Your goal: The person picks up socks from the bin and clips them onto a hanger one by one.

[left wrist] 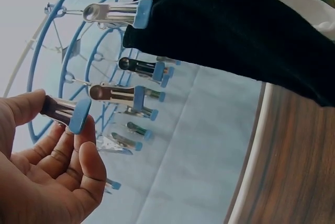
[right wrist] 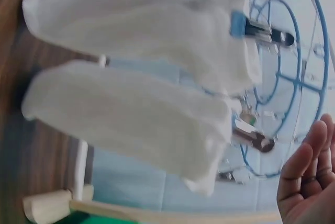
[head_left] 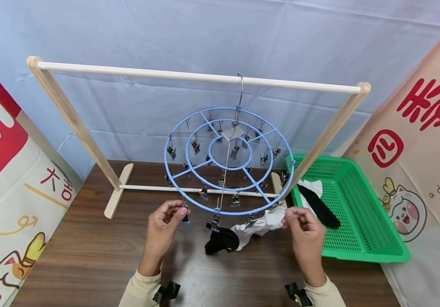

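Observation:
My left hand [head_left: 160,232] pinches a metal clip with a blue tip [left wrist: 79,115] between thumb and fingers, at the near left rim of a round blue clip hanger [head_left: 171,181]. Nothing hangs from that clip. Beside it, a black sock [left wrist: 209,22] hangs from another clip. Two white socks, an upper one [right wrist: 131,22] and a lower one [right wrist: 125,114], hang from clips along the rim in the right wrist view. My right hand [head_left: 307,234] is beside the white socks, its fingers extended and apart from the clips in the right wrist view.
The hanger hooks onto the white top bar [head_left: 143,73] of a wooden rack above a brown table [head_left: 77,251]. Several bare clips dangle from its rings. At the right, a green basket [head_left: 362,256] holds another black sock [head_left: 317,207] and white fabric [head_left: 313,186].

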{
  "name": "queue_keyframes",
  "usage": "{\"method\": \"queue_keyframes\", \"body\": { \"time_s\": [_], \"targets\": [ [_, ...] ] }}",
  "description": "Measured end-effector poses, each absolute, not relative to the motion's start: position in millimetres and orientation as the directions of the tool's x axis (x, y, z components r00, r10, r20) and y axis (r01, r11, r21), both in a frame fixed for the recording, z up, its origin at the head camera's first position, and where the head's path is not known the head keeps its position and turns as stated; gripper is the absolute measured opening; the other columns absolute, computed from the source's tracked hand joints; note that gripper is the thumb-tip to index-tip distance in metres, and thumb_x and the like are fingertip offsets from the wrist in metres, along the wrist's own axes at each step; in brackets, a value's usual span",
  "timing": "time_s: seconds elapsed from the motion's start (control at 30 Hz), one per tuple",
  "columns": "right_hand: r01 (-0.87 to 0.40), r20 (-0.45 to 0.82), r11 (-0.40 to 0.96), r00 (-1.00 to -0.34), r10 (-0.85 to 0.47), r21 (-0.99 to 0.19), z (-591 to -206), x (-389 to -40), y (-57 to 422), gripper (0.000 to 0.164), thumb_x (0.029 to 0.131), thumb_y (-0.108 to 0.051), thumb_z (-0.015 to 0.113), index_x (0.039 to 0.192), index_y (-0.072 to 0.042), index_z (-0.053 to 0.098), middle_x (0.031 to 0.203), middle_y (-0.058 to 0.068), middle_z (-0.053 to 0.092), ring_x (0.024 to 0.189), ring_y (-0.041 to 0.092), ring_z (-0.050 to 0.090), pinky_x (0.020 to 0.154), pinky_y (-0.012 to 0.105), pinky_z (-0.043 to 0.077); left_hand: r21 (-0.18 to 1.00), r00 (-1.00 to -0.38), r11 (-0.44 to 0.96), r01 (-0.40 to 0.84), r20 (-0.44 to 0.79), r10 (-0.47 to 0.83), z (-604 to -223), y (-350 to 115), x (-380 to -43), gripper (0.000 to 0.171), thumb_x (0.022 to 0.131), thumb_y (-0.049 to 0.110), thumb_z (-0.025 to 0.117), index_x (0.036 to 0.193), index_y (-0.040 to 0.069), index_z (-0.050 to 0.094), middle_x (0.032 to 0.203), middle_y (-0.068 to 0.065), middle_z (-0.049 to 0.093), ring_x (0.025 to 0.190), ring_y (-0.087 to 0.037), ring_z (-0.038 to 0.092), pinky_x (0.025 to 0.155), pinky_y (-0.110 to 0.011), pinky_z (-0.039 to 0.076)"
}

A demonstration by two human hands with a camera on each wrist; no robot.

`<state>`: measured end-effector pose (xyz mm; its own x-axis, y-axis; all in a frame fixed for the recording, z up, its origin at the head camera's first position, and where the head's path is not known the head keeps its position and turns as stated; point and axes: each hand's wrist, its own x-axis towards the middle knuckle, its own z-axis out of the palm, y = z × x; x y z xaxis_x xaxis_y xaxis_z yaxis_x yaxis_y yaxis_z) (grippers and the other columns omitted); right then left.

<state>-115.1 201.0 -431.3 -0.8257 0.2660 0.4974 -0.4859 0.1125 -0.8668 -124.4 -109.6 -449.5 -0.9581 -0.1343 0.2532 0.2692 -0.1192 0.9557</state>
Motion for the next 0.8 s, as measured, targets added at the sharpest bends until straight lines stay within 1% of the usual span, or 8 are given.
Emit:
{"method": "queue_keyframes", "body": {
  "time_s": [0.17, 0.23, 0.33, 0.43, 0.57, 0.67, 0.8],
  "targets": [
    [-0.583, 0.575, 0.085, -0.749, 0.328, -0.808, -421, -128, 218, 0.008, 0.089, 0.013, 0.057, 0.089, 0.022, 0.057, 0.066, 0.007, 0.064, 0.059, 0.009, 0.062, 0.057, 0.017, 0.051, 0.963, -0.963, -0.104, 0.249, 0.234, -0.132, -449, -110, -124, 0.016, 0.09, -0.003, 0.064, 0.103, -0.011, 0.06, 0.083, -0.009, 0.069, 0.078, -0.013, 0.065, 0.069, -0.021, 0.051],
    [-0.629, 0.616, 0.082, -0.714, 0.333, -0.773, -418, -133, 223, 0.008, 0.088, 0.015, 0.056, 0.088, 0.023, 0.057, 0.066, 0.007, 0.064, 0.059, 0.009, 0.062, 0.057, 0.016, 0.051, 0.965, -0.965, -0.101, 0.241, 0.227, -0.133, -448, -110, -124, 0.016, 0.09, -0.002, 0.064, 0.103, -0.011, 0.06, 0.083, -0.009, 0.069, 0.078, -0.014, 0.065, 0.069, -0.021, 0.051],
    [-0.673, 0.647, 0.06, -0.679, 0.347, -0.737, -412, -139, 229, 0.008, 0.087, 0.016, 0.055, 0.088, 0.024, 0.056, 0.067, 0.007, 0.064, 0.06, 0.01, 0.061, 0.058, 0.016, 0.051, 0.966, -0.965, -0.103, 0.237, 0.222, -0.136, -448, -110, -123, 0.016, 0.091, -0.002, 0.063, 0.103, -0.011, 0.058, 0.082, -0.015, 0.069, 0.08, -0.014, 0.065, 0.07, -0.022, 0.05],
    [-0.687, 0.654, 0.052, -0.662, 0.365, -0.725, -406, -143, 232, 0.009, 0.087, 0.015, 0.056, 0.087, 0.025, 0.056, 0.068, 0.008, 0.064, 0.06, 0.011, 0.061, 0.059, 0.017, 0.051, 0.966, -0.965, -0.1, 0.237, 0.223, -0.137, -447, -111, -123, 0.016, 0.091, -0.001, 0.062, 0.103, -0.011, 0.057, 0.082, -0.019, 0.068, 0.081, -0.015, 0.065, 0.071, -0.022, 0.05],
    [-0.684, 0.656, 0.078, -0.652, 0.381, -0.725, -398, -147, 235, 0.01, 0.088, 0.014, 0.056, 0.087, 0.025, 0.056, 0.067, 0.008, 0.063, 0.06, 0.012, 0.06, 0.06, 0.017, 0.052, 0.965, -0.965, -0.103, 0.24, 0.226, -0.134, -447, -111, -122, 0.017, 0.091, -0.001, 0.062, 0.103, -0.012, 0.057, 0.082, -0.018, 0.07, 0.08, -0.016, 0.066, 0.071, -0.023, 0.051],
    [-0.676, 0.662, 0.129, -0.635, 0.397, -0.726, -392, -147, 234, 0.011, 0.088, 0.014, 0.055, 0.088, 0.025, 0.056, 0.066, 0.007, 0.063, 0.06, 0.011, 0.06, 0.059, 0.017, 0.051, 0.963, -0.965, -0.121, 0.241, 0.225, -0.133, -446, -111, -122, 0.017, 0.09, -0.003, 0.062, 0.102, -0.013, 0.056, 0.082, -0.018, 0.07, 0.078, -0.017, 0.067, 0.07, -0.023, 0.052],
    [-0.657, 0.678, 0.224, -0.598, 0.427, -0.72, -384, -148, 232, 0.014, 0.089, 0.011, 0.056, 0.091, 0.025, 0.057, 0.066, 0.005, 0.063, 0.058, 0.01, 0.059, 0.058, 0.016, 0.05, 0.961, -0.966, -0.137, 0.238, 0.221, -0.132, -447, -112, -122, 0.017, 0.089, -0.005, 0.063, 0.101, -0.013, 0.056, 0.081, -0.017, 0.07, 0.076, -0.017, 0.067, 0.069, -0.023, 0.052]
  ]
}}
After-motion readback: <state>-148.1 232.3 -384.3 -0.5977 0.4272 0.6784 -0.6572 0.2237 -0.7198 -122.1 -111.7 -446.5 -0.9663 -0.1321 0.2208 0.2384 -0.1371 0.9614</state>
